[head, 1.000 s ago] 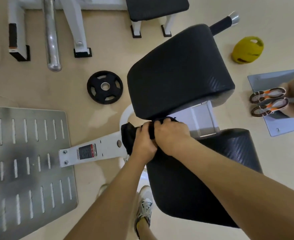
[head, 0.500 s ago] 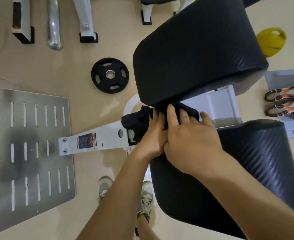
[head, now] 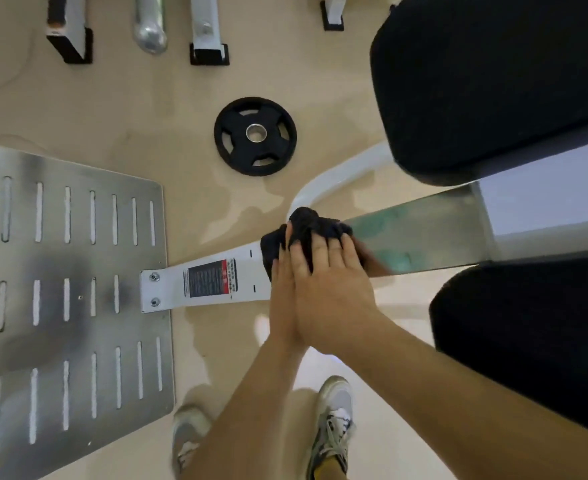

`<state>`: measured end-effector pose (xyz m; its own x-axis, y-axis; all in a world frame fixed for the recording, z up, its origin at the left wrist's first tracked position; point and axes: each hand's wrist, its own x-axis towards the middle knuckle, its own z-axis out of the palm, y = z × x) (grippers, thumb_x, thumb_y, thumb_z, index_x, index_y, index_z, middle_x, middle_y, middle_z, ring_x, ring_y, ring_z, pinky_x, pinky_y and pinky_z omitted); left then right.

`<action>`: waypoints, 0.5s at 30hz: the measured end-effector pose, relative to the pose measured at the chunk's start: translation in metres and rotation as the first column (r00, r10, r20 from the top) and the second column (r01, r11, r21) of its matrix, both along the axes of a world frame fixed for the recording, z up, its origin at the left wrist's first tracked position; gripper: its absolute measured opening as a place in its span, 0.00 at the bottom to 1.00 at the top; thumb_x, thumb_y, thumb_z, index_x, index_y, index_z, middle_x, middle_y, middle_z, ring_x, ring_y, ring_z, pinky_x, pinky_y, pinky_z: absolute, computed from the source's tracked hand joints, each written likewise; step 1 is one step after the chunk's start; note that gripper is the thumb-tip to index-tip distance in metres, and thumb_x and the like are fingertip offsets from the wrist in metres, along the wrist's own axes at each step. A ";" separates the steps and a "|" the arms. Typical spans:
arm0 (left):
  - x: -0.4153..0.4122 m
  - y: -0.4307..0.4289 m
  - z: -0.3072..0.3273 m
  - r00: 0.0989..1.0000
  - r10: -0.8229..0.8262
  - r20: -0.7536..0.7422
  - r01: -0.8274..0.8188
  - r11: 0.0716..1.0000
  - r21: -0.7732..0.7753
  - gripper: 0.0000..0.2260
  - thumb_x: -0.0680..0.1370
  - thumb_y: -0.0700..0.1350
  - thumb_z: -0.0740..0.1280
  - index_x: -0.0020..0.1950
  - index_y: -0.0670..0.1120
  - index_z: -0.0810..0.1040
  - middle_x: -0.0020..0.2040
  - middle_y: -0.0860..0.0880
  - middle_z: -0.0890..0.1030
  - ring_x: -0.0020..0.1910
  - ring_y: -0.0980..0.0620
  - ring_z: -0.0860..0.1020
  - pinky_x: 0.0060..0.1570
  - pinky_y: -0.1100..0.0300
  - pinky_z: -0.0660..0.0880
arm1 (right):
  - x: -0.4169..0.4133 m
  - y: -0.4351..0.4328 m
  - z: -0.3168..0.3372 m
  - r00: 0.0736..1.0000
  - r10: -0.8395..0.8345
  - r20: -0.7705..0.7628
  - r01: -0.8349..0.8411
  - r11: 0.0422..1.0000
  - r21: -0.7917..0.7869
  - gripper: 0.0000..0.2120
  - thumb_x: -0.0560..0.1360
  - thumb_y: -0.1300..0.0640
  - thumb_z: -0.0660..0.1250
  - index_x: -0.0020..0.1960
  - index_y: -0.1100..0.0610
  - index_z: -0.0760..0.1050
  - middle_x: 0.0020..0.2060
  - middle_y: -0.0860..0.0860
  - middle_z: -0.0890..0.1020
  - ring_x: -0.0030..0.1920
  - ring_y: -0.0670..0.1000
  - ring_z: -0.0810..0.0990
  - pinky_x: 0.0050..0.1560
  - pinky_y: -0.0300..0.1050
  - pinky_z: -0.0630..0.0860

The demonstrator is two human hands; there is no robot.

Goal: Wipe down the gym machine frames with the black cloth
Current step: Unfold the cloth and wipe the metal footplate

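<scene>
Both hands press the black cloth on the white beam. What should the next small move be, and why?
Probably slide the black cloth along the white beam toward the red and black label. The left hand and right hand press it down with flat fingers, so it is ready to glide, and the stretch up to the metal footplate lies bare beside the cloth.
</scene>
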<state>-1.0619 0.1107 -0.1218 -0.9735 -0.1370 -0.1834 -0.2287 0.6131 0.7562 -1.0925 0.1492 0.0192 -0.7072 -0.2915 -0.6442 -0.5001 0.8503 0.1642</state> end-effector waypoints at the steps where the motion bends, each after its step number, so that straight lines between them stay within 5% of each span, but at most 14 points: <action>1: 0.004 -0.006 -0.010 1.000 0.020 -0.023 -0.019 0.998 0.053 0.26 0.82 0.43 0.58 0.78 0.40 0.53 0.79 0.42 0.53 0.78 0.49 0.46 0.76 0.51 0.43 | 0.005 -0.004 -0.012 0.999 -0.021 -0.040 0.020 1.000 -0.016 0.40 0.77 0.50 0.58 0.77 0.57 0.34 0.76 0.62 0.42 0.75 0.64 0.40 0.72 0.62 0.32; 7: 0.020 -0.068 -0.059 0.988 0.126 -0.087 -0.110 0.979 0.170 0.22 0.82 0.54 0.44 0.76 0.56 0.46 0.79 0.52 0.48 0.77 0.52 0.48 0.74 0.52 0.50 | 0.031 -0.018 -0.057 0.986 0.131 -0.098 -0.126 0.990 0.059 0.31 0.81 0.52 0.44 0.76 0.65 0.35 0.77 0.61 0.41 0.76 0.61 0.37 0.72 0.62 0.30; 11: 0.018 -0.039 -0.067 0.998 -0.038 0.046 0.046 0.981 -0.191 0.27 0.81 0.59 0.40 0.79 0.51 0.47 0.79 0.46 0.51 0.78 0.47 0.45 0.74 0.48 0.53 | 0.027 -0.036 -0.059 0.970 0.028 -0.240 -0.055 0.993 -0.108 0.32 0.75 0.50 0.37 0.77 0.59 0.51 0.69 0.58 0.70 0.72 0.57 0.64 0.75 0.58 0.42; 13: 0.024 -0.031 -0.067 0.992 -0.126 0.022 0.128 0.981 -0.149 0.33 0.78 0.65 0.35 0.79 0.49 0.46 0.78 0.50 0.53 0.78 0.51 0.46 0.74 0.51 0.52 | 0.022 -0.040 -0.068 0.933 -0.042 -0.358 -0.024 0.984 -0.179 0.33 0.75 0.47 0.36 0.77 0.54 0.52 0.64 0.54 0.76 0.66 0.56 0.71 0.74 0.56 0.47; 15: 0.030 -0.053 -0.076 0.959 -0.274 -0.072 0.268 0.960 -0.083 0.34 0.77 0.65 0.44 0.79 0.51 0.40 0.79 0.52 0.46 0.78 0.53 0.44 0.75 0.51 0.50 | 0.031 -0.044 -0.086 0.919 -0.043 -0.391 -0.017 0.989 -0.150 0.29 0.78 0.48 0.40 0.78 0.53 0.52 0.67 0.59 0.73 0.68 0.59 0.69 0.74 0.58 0.46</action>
<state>-1.0314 0.0572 -0.1979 -0.9872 0.1238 -0.1006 0.0143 0.6968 0.7171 -1.0611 0.1056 -0.0666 -0.8984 -0.3504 -0.2649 -0.4096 0.8860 0.2174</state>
